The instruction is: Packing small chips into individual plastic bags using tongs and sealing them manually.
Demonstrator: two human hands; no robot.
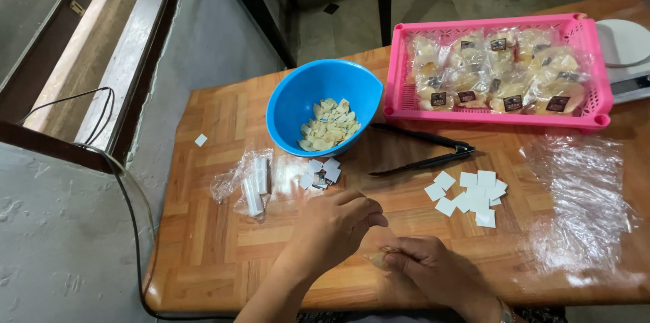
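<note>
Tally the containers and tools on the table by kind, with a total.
Blue bowl: 1
Pink basket: 1
Black tongs: 1
White scale: 1
Total: 4

Hands (379,242) near blue bowl (323,103)

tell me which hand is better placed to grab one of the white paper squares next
Probably the right hand. The loose white squares lie on the table just above and to its right, while the left hand sits nearer the blue bowl. Both hands are pinching a small clear packet.
</note>
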